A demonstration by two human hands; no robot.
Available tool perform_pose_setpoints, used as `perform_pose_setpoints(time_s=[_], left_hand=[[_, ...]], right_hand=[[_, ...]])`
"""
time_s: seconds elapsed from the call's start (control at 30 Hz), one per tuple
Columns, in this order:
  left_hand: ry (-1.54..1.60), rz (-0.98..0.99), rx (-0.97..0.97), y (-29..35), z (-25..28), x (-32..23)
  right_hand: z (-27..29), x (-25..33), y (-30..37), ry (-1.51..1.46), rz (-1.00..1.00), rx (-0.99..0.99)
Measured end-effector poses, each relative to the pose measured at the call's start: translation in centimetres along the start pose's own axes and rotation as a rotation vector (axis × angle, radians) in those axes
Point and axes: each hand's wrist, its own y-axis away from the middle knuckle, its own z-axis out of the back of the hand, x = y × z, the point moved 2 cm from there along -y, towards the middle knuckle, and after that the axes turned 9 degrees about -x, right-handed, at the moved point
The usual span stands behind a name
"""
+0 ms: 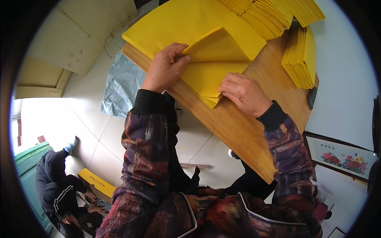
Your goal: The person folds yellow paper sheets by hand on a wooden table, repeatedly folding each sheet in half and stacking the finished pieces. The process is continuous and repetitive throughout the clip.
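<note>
A yellow paper sheet (pixel 214 77), partly folded, lies at the near edge of a wooden table (pixel 254 139). My left hand (pixel 166 67) pinches the sheet's left edge, where a raised flap bends up and leaves a gap beneath it. At the near corner, my right hand (pixel 246 94) grips the paper between thumb and fingers. Under and beyond this sheet spreads a pile of large flat yellow paper (pixel 170 23). Bundles of folded yellow paper (pixel 262 18) stand at the far right, and another folded bundle (pixel 299 57) rests along the table's right side.
A grey plastic bag (pixel 123 85) hangs by the table's left edge. On the lower left, a person in dark clothes (pixel 59 190) sits near a yellow box (pixel 97 183). A framed flower picture (pixel 339 156) is to the right.
</note>
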Motion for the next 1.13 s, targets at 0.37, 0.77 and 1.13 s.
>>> perform_pose_setpoints(time_s=[0.37,0.77,1.13], left_hand=[[-0.011,-0.009,0.005,0.0,0.1,-0.2],[-0.02,-0.027,-0.023,0.0,0.0,0.0],[-0.021,-0.003,-0.001,-0.1,0.1,0.0]], right_hand=[[0.3,0.1,-0.6,0.024,-0.035,0.091],[0.2,0.9,-0.5,0.104,0.044,0.082],[0.6,-0.5,-1.5,-0.085,-0.044,0.23]])
